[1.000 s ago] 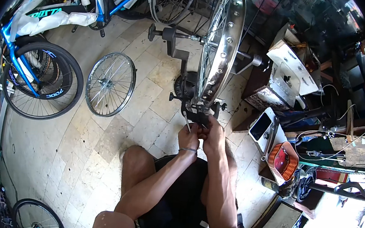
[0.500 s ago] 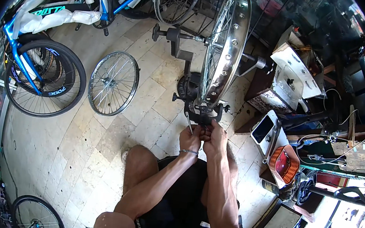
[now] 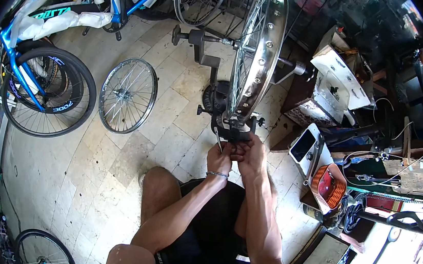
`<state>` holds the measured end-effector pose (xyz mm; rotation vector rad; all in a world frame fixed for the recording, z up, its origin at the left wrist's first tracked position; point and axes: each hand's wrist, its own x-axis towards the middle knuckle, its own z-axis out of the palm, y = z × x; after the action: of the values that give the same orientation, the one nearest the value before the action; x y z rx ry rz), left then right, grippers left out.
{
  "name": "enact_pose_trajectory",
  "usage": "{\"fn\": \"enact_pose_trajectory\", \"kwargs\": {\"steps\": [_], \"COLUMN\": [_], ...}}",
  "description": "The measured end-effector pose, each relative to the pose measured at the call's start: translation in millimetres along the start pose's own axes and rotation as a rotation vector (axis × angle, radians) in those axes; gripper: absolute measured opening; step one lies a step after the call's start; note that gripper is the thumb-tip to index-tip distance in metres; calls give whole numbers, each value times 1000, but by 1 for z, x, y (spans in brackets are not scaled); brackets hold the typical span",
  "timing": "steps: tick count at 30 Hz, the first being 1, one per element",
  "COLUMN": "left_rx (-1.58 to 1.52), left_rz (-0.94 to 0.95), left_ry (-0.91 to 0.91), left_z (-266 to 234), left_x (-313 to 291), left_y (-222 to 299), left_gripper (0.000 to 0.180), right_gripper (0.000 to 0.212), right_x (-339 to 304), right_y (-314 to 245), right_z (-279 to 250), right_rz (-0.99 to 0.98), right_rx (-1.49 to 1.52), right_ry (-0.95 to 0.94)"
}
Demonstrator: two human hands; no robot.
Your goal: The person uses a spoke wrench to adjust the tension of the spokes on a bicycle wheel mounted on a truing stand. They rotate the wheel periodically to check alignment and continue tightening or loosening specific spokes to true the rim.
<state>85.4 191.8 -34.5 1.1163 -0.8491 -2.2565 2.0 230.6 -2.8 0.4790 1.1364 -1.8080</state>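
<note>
A spoked wheel with a shiny metal rim (image 3: 260,62) stands upright, tyreless, in a black truing stand (image 3: 210,59). Both my hands meet just below the stand's near bracket (image 3: 235,133). My left hand (image 3: 219,159), a bracelet at its wrist, is closed, and a thin pale rod (image 3: 219,141) sticks up from its fingers beside the bracket. Close against it, my right hand (image 3: 253,158) has curled fingers, with the thumb side up at the bracket's right end. What its fingertips hold, if anything, is hidden.
On the tiled floor to the left lies a bare spoked wheel (image 3: 128,95). Beyond it stands a blue bicycle (image 3: 17,68) with wrapped tubes. To the right are a white phone (image 3: 303,148), an orange basket (image 3: 338,189) and an open-drawered cabinet (image 3: 313,104).
The whole view has shifted slightly left. My right hand has risen a little toward the bracket, its fingers loosening somewhat. My left hand stays closed in nearly the same place.
</note>
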Motion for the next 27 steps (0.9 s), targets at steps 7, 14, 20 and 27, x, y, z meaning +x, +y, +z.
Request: {"fn": "enact_pose_trajectory", "kwargs": {"steps": [7, 14, 20, 27], "left_rx": [23, -11, -23, -6], "left_rz": [-27, -20, -54, -125], "left_ry": [-10, -42, -54, -57], "left_z": [-7, 0, -5, 4], "left_x": [-3, -5, -5, -7], "left_y": [11, 3, 8, 15], "left_gripper": [17, 19, 17, 17], "right_gripper": [27, 30, 20, 40], "right_x": [-11, 51, 127, 206], "right_y": [-18, -95, -78, -63], "right_z": [9, -70, -63, -127], "right_rz": [94, -681, -917, -1156], "right_rx": [-216, -1276, -1491, -1370], "right_ry": [29, 266, 12, -345]}}
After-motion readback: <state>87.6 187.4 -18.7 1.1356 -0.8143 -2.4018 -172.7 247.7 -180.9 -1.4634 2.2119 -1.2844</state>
